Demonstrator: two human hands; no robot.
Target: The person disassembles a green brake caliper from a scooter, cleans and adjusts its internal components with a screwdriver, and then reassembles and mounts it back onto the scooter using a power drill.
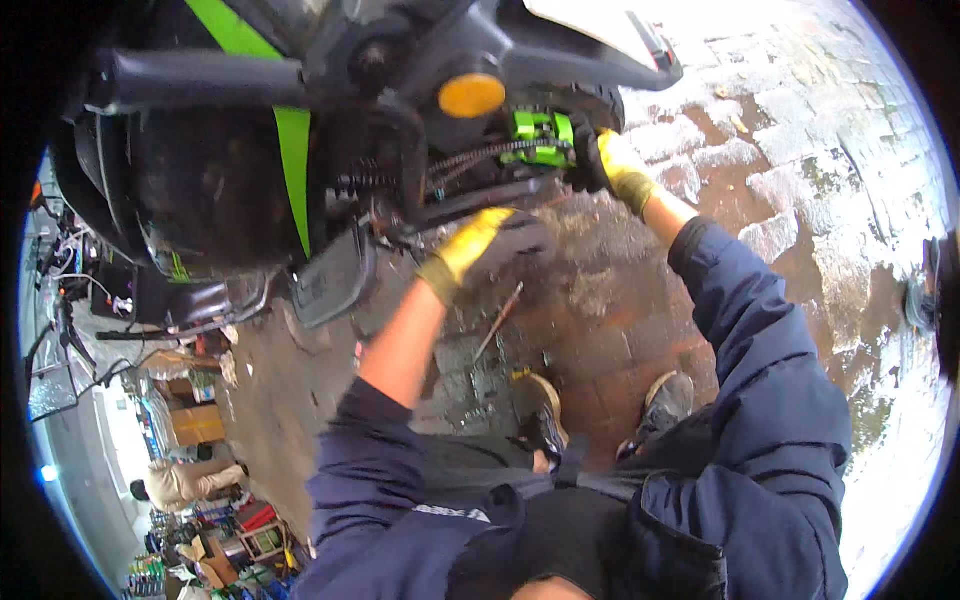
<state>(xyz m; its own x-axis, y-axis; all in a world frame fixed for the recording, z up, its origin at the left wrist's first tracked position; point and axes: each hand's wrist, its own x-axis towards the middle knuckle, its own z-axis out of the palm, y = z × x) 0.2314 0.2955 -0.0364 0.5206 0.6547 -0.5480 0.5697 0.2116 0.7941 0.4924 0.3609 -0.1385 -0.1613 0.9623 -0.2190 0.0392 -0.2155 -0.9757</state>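
Note:
A black motorbike (pixel 210 180) with bright green stripes stands in front of me. My right hand (pixel 610 165), in a yellow and black glove, is up against a bright green part (pixel 540 138) near the wheel; its dark fingers blend into the black parts there. A chain (pixel 480 157) runs leftward from the green part. Below the chain, my left hand (pixel 490 243) wears a matching glove. Its fingers are smeared by motion, and nothing can be made out in them. On the paving lies a thin screwdriver-like tool (pixel 498 322), between the left hand and my shoes.
Wet brick paving (pixel 590 340) has patches of ice or snow (pixel 750 160) toward the right. A round orange reflector (pixel 472 95) and a dark footboard-like panel (pixel 335 275) stick out from the bike. At lower left, a person (pixel 185 482) bends near cardboard boxes (pixel 198 425) and clutter.

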